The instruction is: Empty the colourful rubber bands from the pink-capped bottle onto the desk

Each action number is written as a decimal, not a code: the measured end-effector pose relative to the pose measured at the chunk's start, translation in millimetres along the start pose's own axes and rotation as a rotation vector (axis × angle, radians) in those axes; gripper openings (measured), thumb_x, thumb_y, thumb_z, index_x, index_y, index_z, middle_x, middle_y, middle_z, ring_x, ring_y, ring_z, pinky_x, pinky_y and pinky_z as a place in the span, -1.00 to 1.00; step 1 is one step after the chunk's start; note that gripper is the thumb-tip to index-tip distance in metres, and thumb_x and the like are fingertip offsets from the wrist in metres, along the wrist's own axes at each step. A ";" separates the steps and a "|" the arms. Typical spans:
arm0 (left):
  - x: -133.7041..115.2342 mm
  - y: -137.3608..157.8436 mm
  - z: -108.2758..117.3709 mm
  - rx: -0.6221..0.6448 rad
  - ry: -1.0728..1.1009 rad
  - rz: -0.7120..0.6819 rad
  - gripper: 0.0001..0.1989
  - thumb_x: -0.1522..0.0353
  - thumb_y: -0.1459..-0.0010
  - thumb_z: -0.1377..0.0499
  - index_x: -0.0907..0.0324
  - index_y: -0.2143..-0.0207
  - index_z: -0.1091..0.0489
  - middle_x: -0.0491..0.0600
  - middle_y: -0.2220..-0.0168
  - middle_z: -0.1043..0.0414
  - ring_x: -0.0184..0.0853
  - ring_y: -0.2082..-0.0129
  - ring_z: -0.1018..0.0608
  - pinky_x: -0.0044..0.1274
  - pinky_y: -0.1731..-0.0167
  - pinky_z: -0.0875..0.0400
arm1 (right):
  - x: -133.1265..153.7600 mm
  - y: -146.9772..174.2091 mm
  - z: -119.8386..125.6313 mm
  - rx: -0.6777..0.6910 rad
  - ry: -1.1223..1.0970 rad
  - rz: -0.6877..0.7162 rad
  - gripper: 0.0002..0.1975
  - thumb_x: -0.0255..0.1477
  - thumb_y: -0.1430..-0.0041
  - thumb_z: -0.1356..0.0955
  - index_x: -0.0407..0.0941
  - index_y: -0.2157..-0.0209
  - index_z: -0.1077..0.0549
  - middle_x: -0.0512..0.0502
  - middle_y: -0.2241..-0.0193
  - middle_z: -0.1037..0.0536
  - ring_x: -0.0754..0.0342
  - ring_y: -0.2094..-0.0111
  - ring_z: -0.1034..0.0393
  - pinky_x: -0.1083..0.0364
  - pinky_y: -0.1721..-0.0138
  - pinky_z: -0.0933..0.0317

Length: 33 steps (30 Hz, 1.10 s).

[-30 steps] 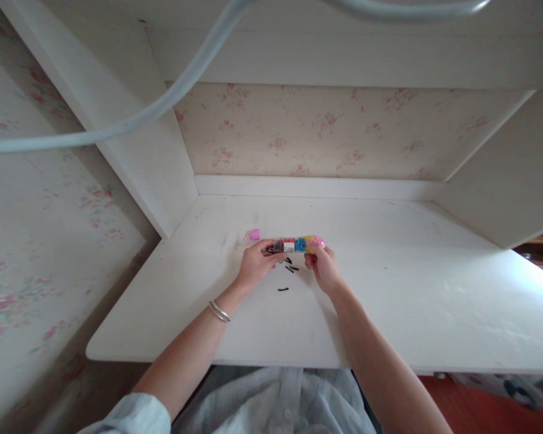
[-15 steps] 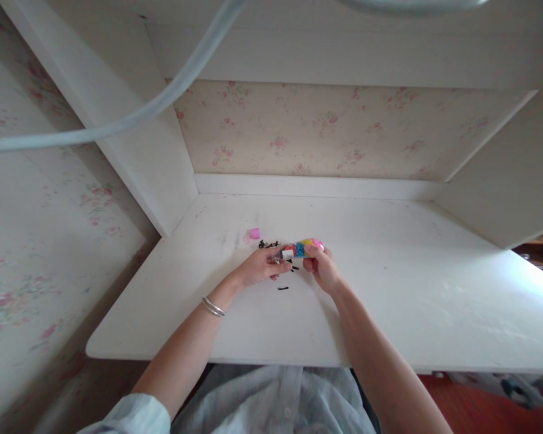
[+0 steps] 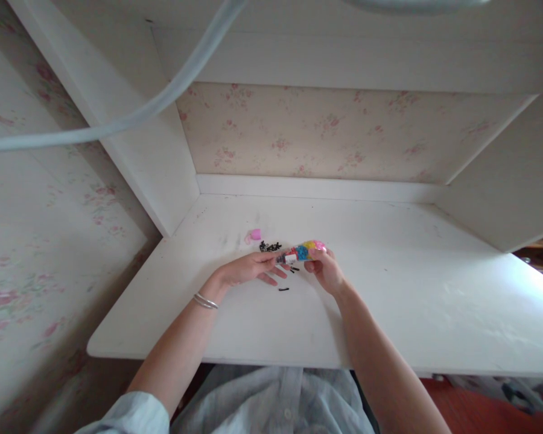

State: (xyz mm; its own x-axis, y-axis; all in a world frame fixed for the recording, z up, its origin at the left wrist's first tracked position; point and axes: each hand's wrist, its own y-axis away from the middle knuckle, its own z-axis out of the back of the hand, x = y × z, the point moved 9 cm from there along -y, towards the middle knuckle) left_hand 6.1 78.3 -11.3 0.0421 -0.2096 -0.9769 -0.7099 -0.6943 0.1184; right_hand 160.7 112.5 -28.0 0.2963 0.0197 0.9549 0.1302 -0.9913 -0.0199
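A person in a pale shirt (image 3: 276, 404) sits at a white desk (image 3: 389, 301) set into an alcove, with floral wallpaper (image 3: 326, 129) behind and a white shelf (image 3: 344, 54) overhead. A pale tube (image 3: 131, 120) curves across the upper left of the view, close to the camera.

Both bare forearms reach forward over the desk and meet near its middle. The left arm stretches in from the lower left, a silver bangle (image 3: 204, 301) at the wrist. The left hand (image 3: 247, 269) lies low and palm down, fingers extended and loosely spread toward the right, their tips at the near end of a clear tube (image 3: 302, 251) packed with coloured beads. Whether those fingertips pinch the tube or merely touch it cannot be told from this view.

The right arm comes in from the lower right. The right hand (image 3: 328, 271) is curled, thumb and fingers closed around the far, pink and yellow end of the tube, holding it just above the desk and roughly level, running left to right between the two hands.

A small heap of black bits (image 3: 269, 246) lies on the desk just left of the tube, beyond the left fingertips. A pink cap (image 3: 254, 234) rests a little farther left and back. Two more black pieces (image 3: 283, 289) lie nearer the person, one just below the tube and one between the wrists.
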 end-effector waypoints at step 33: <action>25.3 -5.8 34.4 -0.385 0.241 0.172 -0.71 0.32 -0.04 -0.29 0.21 0.15 -0.47 0.14 -0.01 -0.45 -0.25 0.12 -0.56 -0.54 0.24 -0.42 | 5.7 -1.8 0.9 -0.064 0.238 0.074 -0.70 -0.23 -0.01 -0.39 -0.10 0.58 -0.28 0.09 0.71 -0.24 0.21 0.64 -0.03 0.15 0.60 0.08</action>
State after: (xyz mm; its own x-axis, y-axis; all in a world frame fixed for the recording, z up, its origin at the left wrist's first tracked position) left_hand -12.9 100.8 -42.8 0.1406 -0.4654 -0.8739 -0.4106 -0.8306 0.3762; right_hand 163.0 114.5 -22.8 0.0706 -0.0769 0.9945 0.0544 -0.9952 -0.0808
